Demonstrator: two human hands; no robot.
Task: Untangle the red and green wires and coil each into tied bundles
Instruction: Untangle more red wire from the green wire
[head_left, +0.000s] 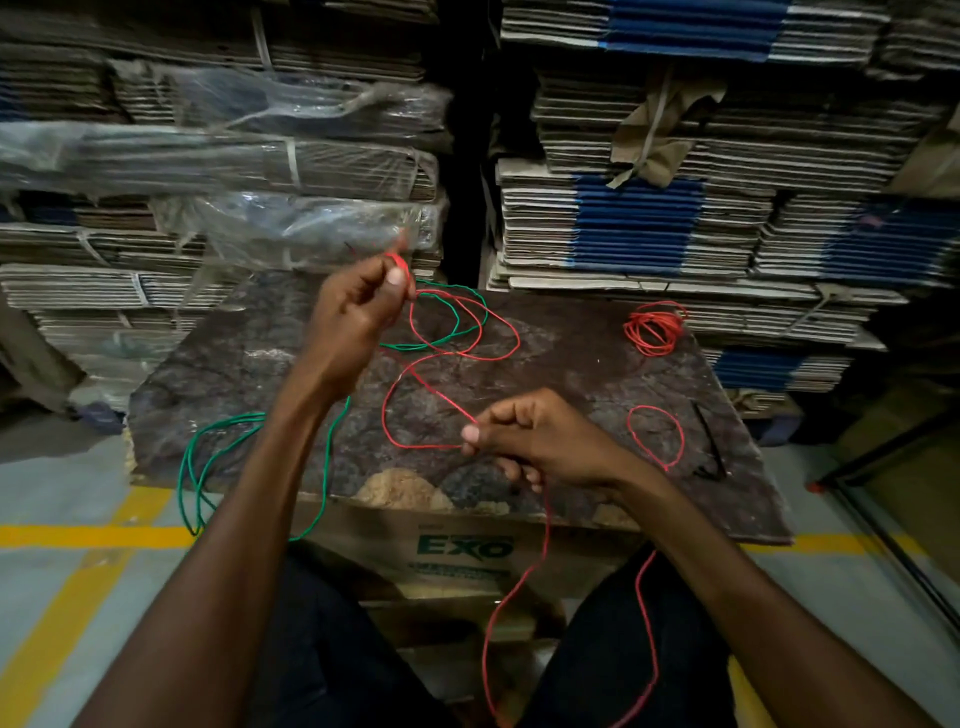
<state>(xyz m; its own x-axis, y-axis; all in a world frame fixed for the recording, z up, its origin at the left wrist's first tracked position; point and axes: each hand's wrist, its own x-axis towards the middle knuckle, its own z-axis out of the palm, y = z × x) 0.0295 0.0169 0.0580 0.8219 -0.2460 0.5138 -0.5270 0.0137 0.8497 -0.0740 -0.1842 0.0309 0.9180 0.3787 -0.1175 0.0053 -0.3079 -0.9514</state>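
Left hand and right hand each pinch the red wire, looped mid-frame on the bench. Draw it slowly free of the green wire crossing it.

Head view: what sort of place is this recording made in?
Most likely a warehouse or packaging storeroom. Tied stacks of flattened cardboard cartons fill the background, some wrapped in plastic sheeting. Yellow lane lines mark the concrete floor, and the worktop is a worn board resting on a carton.
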